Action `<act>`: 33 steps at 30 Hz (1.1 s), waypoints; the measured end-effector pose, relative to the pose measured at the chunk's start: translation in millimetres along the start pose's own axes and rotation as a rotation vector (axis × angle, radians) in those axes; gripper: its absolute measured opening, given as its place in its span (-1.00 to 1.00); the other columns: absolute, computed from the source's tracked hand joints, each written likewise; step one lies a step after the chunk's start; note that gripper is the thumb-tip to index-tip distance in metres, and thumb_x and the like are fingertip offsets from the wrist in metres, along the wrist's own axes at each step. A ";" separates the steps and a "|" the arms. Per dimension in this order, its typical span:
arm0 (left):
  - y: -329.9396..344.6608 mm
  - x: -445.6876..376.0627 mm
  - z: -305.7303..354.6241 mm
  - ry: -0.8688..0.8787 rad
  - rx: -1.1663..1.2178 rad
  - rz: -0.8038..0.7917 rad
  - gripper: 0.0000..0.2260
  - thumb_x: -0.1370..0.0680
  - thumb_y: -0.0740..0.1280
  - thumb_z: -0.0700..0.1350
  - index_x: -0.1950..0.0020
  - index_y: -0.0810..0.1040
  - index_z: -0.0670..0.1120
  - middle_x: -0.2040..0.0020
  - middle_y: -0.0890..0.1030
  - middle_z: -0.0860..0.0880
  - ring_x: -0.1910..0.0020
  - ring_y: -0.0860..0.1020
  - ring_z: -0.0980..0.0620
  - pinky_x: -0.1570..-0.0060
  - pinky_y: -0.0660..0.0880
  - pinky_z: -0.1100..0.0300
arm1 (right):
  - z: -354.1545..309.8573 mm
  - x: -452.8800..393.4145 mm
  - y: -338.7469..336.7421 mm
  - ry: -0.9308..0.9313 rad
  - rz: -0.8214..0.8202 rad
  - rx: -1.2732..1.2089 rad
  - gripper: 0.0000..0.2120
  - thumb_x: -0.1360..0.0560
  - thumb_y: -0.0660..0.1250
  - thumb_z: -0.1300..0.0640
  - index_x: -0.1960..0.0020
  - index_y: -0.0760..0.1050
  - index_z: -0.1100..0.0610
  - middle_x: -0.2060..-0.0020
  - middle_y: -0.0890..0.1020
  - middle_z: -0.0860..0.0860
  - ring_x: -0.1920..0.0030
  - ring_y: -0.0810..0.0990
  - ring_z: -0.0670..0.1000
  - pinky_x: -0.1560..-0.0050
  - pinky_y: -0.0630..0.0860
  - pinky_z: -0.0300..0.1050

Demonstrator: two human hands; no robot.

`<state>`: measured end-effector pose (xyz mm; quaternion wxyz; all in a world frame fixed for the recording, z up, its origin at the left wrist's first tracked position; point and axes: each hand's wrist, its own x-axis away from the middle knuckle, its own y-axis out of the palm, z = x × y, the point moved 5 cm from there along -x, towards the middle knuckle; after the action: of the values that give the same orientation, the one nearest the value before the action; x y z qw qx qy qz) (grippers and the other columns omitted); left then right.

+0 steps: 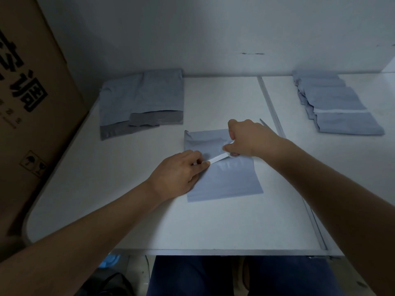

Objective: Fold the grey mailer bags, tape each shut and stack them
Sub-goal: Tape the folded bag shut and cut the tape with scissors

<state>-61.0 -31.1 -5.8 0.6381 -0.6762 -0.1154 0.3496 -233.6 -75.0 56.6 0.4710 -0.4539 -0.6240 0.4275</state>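
I have one grey mailer bag (226, 180) flat on the table (192, 227), near the middle, a bit toward the front edge. My left hand (179, 174) pinches one end of the white strip (215, 159) and presses it down at the bag's left edge. My right hand (248, 138) grips the other end of the strip, fingers curled, over the bag's upper right part. The strip runs across the fold line, lifted a little on the right side.

Risks, I think: if I pull the strip too hard or at an angle, it can go on crooked or wrinkle, & then the fold is not closed well. If my left hand slips, the bag can slide, bc the plastic is smooth. The strip can also stick to my fingers.

Count: 1 bag in work. At the back left corner, unfolded bags (141, 101), I see 2, maybe more under. At the back right, the stack of finished bags (335, 103), abt 4 or 5, I cannot tell exactly. A cardboard box (32, 103) stands beside the table's left edge.
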 end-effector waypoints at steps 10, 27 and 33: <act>4.7 0.9 -2.5 -0.012 0.017 -0.011 -0.65 -0.62 0.11 -0.04 -0.26 0.60 -0.08 0.01 0.56 -0.03 0.12 0.53 -0.03 0.37 0.51 0.10 | -18.3 11.9 -12.1 -0.119 0.090 0.170 -0.74 -0.51 0.31 -0.02 0.01 0.28 0.08 0.22 0.38 0.01 0.20 0.44 0.08 0.20 0.33 -0.10; 2.4 1.5 -3.2 0.008 -0.009 -0.042 -0.69 -0.59 0.21 -0.10 -0.29 0.56 -0.10 -0.04 0.56 -0.04 0.10 0.52 -0.04 0.32 0.51 0.10 | 4.3 11.7 9.1 -0.026 0.098 0.106 -0.70 -0.50 0.29 -0.05 -0.10 0.40 0.14 0.08 0.54 0.07 0.17 0.48 0.10 0.19 0.34 -0.12; -0.3 -8.1 -3.0 0.132 -0.047 -0.101 -0.64 -0.55 0.21 -0.14 -0.33 0.52 -0.14 0.00 0.55 -0.06 0.17 0.44 -0.02 0.27 0.47 0.11 | 5.6 11.2 10.2 -0.035 0.127 0.104 -0.70 -0.49 0.29 -0.07 -0.08 0.41 0.12 0.07 0.56 0.07 0.16 0.51 0.11 0.19 0.34 -0.12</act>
<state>-65.0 -38.3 -3.1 0.6450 -0.7060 -0.1152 0.2690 -239.0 -62.5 47.9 0.4551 -0.4600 -0.5789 0.4961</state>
